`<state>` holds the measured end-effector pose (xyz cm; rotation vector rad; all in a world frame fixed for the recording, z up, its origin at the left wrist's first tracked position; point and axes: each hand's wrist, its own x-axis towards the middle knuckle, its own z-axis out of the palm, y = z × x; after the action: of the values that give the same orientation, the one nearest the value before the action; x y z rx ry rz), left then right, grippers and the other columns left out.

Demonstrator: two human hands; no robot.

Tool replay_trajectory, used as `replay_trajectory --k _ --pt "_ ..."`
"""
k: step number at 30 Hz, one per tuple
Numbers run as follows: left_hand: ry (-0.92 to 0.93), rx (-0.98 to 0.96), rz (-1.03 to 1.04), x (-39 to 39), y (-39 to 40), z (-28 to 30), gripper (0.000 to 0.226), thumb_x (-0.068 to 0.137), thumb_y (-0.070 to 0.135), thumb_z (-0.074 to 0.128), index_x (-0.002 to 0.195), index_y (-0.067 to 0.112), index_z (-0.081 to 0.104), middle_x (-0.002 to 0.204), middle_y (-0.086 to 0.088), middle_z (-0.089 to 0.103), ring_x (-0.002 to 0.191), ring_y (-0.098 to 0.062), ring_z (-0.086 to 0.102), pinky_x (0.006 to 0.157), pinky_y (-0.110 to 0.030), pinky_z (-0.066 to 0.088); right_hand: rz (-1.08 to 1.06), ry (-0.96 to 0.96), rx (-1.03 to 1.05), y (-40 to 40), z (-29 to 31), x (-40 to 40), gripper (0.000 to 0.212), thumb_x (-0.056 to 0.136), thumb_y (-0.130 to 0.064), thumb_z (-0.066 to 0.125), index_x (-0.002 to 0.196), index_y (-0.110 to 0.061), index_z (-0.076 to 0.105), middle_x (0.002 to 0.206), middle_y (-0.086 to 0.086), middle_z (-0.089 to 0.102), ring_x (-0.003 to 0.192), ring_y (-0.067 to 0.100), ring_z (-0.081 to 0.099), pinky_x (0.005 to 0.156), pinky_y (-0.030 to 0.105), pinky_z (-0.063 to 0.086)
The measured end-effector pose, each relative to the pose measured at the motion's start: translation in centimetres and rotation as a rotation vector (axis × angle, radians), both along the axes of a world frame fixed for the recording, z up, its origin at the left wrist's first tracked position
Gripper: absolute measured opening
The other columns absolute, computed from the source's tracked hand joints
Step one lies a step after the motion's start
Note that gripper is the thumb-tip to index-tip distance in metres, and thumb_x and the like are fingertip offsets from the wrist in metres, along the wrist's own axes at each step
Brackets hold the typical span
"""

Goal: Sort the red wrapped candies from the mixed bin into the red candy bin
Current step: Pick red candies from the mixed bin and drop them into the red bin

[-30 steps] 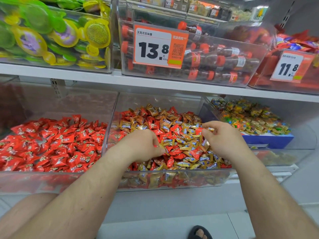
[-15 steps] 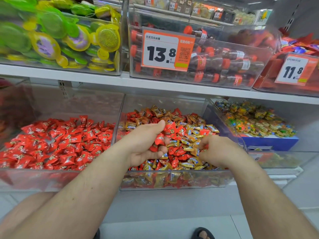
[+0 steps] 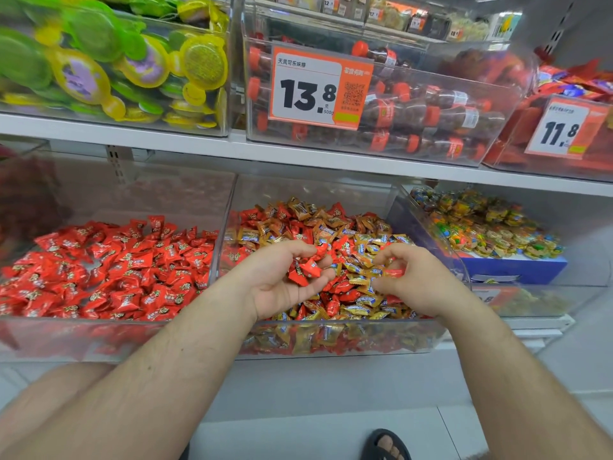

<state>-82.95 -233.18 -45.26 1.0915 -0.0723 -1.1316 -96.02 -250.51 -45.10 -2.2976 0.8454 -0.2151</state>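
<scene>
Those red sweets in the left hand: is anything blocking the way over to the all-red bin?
Only the clear wall the two bins share. The left hand holds its red candies above the mixed bin, and the red candy bin beside it is open on top.

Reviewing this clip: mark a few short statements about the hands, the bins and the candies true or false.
1. The left hand holds red candies. True.
2. The right hand is over the red candy bin. False: it is over the mixed bin.
3. The red candy bin sits left of the mixed bin. True.
4. The price sign above reads 11.8. False: 13.8.
</scene>
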Motion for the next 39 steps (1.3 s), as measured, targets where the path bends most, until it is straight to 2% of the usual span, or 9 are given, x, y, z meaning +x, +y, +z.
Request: replay_trajectory --k 3,10,16,19,21,26,29,33,39 --pt "0.020 0.015 -0.023 0.1 -0.1 -0.3 0.018 0.096 0.012 0.054 0.103 -0.003 0.063 0.090 -0.013 0.070 0.069 -0.021 0.067 0.049 -0.026 0.056 -0.056 -0.033 -0.012 0.0 -0.1 0.3 0.029 0.082 -0.032 0.079 0.106 -0.028 0.063 0.096 -0.006 0.054 0.076 0.013 0.057 0.054 0.023 0.041" --pt "-0.015 -0.013 -0.023 0.3 0.1 -0.2 0.028 0.097 0.012 0.053 0.119 -0.003 0.059 0.081 -0.011 0.069 0.062 -0.018 0.064 0.049 -0.026 0.056 -0.313 -0.164 -0.234 0.4 0.8 1.3 0.059 0.064 -0.074 0.070 0.092 -0.022 0.066 0.091 -0.005 0.060 0.088 0.016 0.057 0.072 0.031 0.045" --pt "-0.063 -0.064 0.020 0.5 0.9 0.3 0.026 0.098 0.008 0.052 0.123 0.004 0.059 0.091 -0.013 0.070 0.068 -0.021 0.067 0.048 -0.025 0.056 0.149 -0.020 -0.378 3.4 2.2 1.6 0.022 0.080 -0.033 0.076 0.101 -0.034 0.069 0.067 -0.009 0.056 0.067 0.011 0.055 0.058 0.025 0.040" --pt "-0.121 -0.057 0.031 0.4 1.5 0.6 0.025 0.099 0.005 0.050 0.120 0.009 0.063 0.097 -0.012 0.072 0.072 -0.022 0.071 0.051 -0.025 0.057 0.256 0.283 -0.626 4.5 0.8 2.9 0.044 0.082 -0.029 0.068 0.123 -0.043 0.062 0.102 -0.012 0.066 0.104 0.017 0.060 0.074 0.030 0.048" --pt "-0.144 -0.069 0.027 0.5 2.3 0.9 0.025 0.099 0.003 0.048 0.117 0.010 0.066 0.100 -0.013 0.073 0.076 -0.024 0.073 0.051 -0.025 0.057 0.202 0.407 -0.644 4.4 0.0 3.7 0.040 0.082 -0.026 0.066 0.119 -0.041 0.064 0.109 -0.008 0.067 0.106 0.022 0.061 0.075 0.033 0.049" --pt "-0.233 -0.130 0.043 1.4 5.3 1.9 0.030 0.099 0.001 0.044 0.113 0.014 0.067 0.102 -0.009 0.075 0.080 -0.024 0.074 0.051 -0.023 0.057 0.092 0.330 -0.511 4.0 -0.1 4.3 0.017 0.090 -0.043 0.065 0.100 -0.032 0.074 0.098 -0.008 0.070 0.092 0.019 0.063 0.079 0.034 0.054" --pt "-0.236 -0.193 0.053 2.1 7.3 2.2 0.031 0.100 0.002 0.042 0.115 0.014 0.066 0.103 -0.008 0.074 0.077 -0.022 0.073 0.044 -0.019 0.053 0.067 0.084 -0.257 4.3 0.1 4.3 0.018 0.091 -0.040 0.066 0.100 -0.029 0.077 0.080 -0.017 0.062 0.073 0.006 0.056 0.066 0.023 0.045" --pt "-0.181 -0.247 0.111 3.2 9.8 2.3 0.030 0.099 0.003 0.040 0.113 0.012 0.066 0.104 -0.012 0.073 0.076 -0.024 0.073 0.046 -0.021 0.055 0.017 -0.213 0.031 5.7 0.7 4.7 0.017 0.094 -0.029 0.064 0.100 -0.020 0.077 0.092 -0.014 0.063 0.086 0.006 0.059 0.080 0.027 0.044" --pt "0.029 -0.196 0.287 6.0 13.5 1.1 0.021 0.097 0.016 0.047 0.101 0.007 0.066 0.104 -0.014 0.073 0.085 -0.032 0.072 0.069 -0.042 0.060 0.099 -0.310 0.494 10.6 4.0 6.4 0.030 0.103 -0.030 0.049 0.081 -0.012 0.059 0.066 0.004 0.046 0.048 0.013 0.042 0.043 0.022 0.036"
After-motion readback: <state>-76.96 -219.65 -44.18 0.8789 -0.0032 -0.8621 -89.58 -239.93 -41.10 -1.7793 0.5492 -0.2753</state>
